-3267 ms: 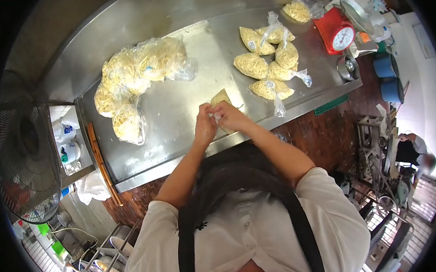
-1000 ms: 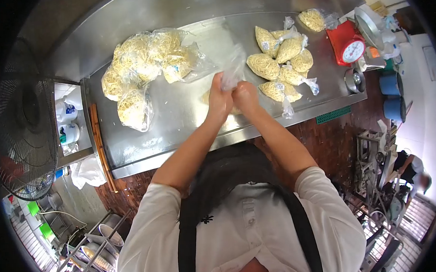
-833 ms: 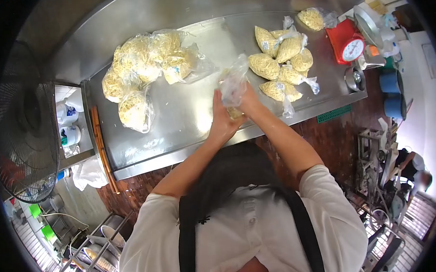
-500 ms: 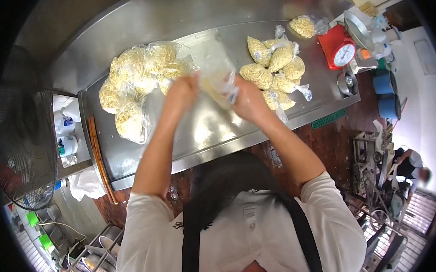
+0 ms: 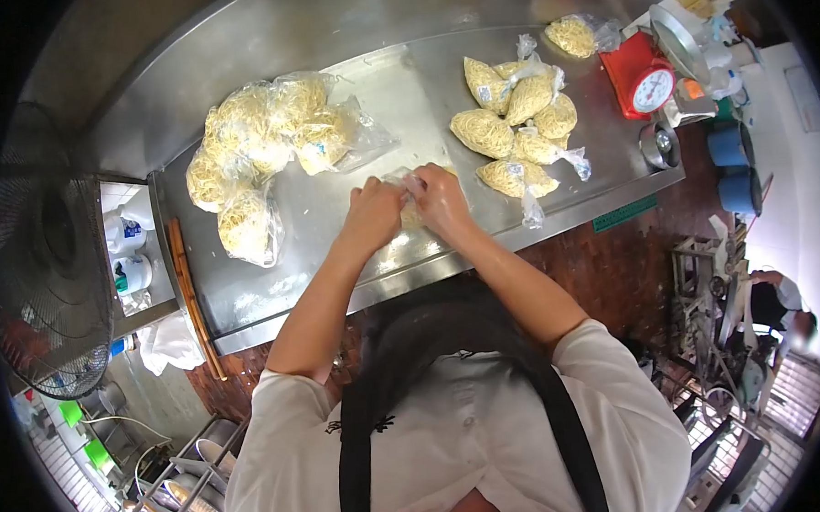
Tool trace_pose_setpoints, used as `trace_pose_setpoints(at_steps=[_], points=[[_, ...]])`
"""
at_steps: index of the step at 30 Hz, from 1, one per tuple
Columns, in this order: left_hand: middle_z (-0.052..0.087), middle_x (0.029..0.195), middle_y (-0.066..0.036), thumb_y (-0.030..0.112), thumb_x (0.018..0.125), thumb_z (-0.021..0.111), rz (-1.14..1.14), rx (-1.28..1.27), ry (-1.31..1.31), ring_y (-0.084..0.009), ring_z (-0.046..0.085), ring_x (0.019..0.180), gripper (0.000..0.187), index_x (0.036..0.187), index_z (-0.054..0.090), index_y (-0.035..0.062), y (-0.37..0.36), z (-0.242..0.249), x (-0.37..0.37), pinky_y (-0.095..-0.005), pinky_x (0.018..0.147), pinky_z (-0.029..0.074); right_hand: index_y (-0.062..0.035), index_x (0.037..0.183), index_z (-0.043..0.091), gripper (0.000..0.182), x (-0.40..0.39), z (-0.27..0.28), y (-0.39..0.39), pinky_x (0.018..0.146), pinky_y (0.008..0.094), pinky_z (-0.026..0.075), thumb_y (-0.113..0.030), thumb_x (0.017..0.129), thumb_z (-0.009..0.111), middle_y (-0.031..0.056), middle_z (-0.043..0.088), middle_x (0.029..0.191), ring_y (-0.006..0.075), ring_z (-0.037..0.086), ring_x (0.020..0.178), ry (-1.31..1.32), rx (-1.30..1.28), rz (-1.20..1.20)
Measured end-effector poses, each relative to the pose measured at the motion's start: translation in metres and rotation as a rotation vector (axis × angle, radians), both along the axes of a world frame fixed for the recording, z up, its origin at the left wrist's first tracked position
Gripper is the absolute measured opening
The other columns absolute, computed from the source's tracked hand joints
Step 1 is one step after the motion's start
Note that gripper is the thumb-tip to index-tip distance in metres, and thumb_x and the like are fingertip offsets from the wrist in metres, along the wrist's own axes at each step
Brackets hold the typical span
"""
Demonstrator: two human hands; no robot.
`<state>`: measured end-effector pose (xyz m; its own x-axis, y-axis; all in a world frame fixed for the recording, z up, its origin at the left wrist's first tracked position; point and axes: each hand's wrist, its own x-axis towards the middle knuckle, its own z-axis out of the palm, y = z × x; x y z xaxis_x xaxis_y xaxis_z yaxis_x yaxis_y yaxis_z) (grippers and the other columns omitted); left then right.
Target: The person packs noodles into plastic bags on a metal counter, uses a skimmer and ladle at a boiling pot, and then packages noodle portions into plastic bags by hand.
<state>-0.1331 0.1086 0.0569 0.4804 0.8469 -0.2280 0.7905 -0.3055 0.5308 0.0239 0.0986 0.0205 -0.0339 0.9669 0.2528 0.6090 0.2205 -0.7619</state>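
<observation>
Both the left hand (image 5: 378,212) and right hand (image 5: 442,200), apart a moment earlier, are now close together, pinching a partly hidden noodle bag (image 5: 411,217) at twelve o'clock from the person (image 5: 468,427), over the worktop (image 5: 317,228), heaped bags (image 5: 254,130) at ten from it and tied bags (image 5: 482,134) at two.

A steel counter (image 5: 312,210), bagged noodles (image 5: 249,139) and dial scale (image 5: 635,74) suggest a food workshop.

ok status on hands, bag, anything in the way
Left hand and right hand close together, gripping a plastic bag. Bag partly hidden by them. Noodle bags left, tied bags right; neither seems in the way.
</observation>
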Motion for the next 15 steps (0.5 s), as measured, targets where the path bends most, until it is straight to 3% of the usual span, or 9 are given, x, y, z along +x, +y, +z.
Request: trace_pose_setpoints(at_steps=[2,4,6,7,10,13,15], points=[[0.064,0.106,-0.013,0.010,0.090,0.058,-0.015,0.067,0.053,-0.0336,0.053,0.107,0.013,0.099,0.067,0.0084,0.010,-0.024,-0.001,-0.0483,0.088,0.041,0.0056,0.095,0.065,0.013,-0.005,-0.031,0.012,0.063,0.0372,0.051,-0.001,0.084,0.063,0.0172,0.065,0.081,0.0271,0.065,0.069,0.062,-0.097,-0.055],[0.062,0.107,-0.016,0.005,0.087,0.059,0.044,0.071,-0.015,-0.0349,0.053,0.106,0.017,0.102,0.067,0.0078,0.009,-0.069,0.003,-0.0481,0.086,0.042,0.0051,0.100,0.066,0.018,-0.007,-0.065,0.018,0.069,0.0378,0.053,0.003,0.083,0.062,0.0174,0.068,0.085,0.0284,0.068,0.074,0.168,-0.265,-0.109],[0.062,0.105,-0.017,0.002,0.084,0.058,0.117,0.080,-0.127,-0.0359,0.054,0.103,0.021,0.102,0.067,0.0076,0.008,-0.105,0.000,-0.0480,0.085,0.043,0.0040,0.111,0.063,0.029,-0.008,-0.069,0.010,0.072,0.0371,0.054,0.005,0.082,0.061,0.0177,0.068,0.090,0.0285,0.068,0.079,0.202,-0.268,-0.040],[0.062,0.102,-0.018,0.000,0.083,0.056,0.164,0.087,-0.207,-0.0362,0.054,0.101,0.022,0.101,0.068,0.0076,0.012,-0.111,-0.003,-0.0480,0.085,0.043,0.0034,0.116,0.061,0.034,-0.009,-0.071,0.007,0.074,0.0368,0.054,0.005,0.082,0.061,0.0178,0.069,0.092,0.0285,0.069,0.082,0.217,-0.266,-0.004],[0.062,0.094,-0.021,-0.001,0.084,0.055,0.268,0.116,-0.305,-0.0392,0.057,0.093,0.025,0.106,0.064,0.0065,0.004,-0.124,-0.010,-0.0477,0.084,0.045,0.0013,0.124,0.053,0.044,-0.018,-0.082,-0.009,0.074,0.0360,0.054,0.006,0.081,0.061,0.0162,0.067,0.093,0.0299,0.067,0.082,0.153,0.127,0.072],[0.062,0.089,-0.020,-0.003,0.086,0.054,0.372,0.096,-0.467,-0.0381,0.061,0.086,0.030,0.115,0.058,0.0060,-0.006,-0.116,-0.011,-0.0445,0.080,0.049,-0.0003,0.122,0.049,0.042,-0.017,-0.085,0.001,0.077,0.0352,0.053,0.006,0.082,0.060,0.0154,0.065,0.095,0.0293,0.066,0.086,0.088,-0.006,0.101],[0.063,0.088,-0.019,-0.004,0.087,0.053,0.463,0.064,-0.514,-0.0349,0.062,0.083,0.033,0.119,0.053,0.0060,-0.012,-0.106,-0.011,-0.0414,0.076,0.050,-0.0018,0.117,0.050,0.037,-0.017,-0.078,0.005,0.078,0.0332,0.052,0.005,0.082,0.060,0.0131,0.064,0.094,0.0256,0.064,0.087,0.172,-0.297,0.127]])
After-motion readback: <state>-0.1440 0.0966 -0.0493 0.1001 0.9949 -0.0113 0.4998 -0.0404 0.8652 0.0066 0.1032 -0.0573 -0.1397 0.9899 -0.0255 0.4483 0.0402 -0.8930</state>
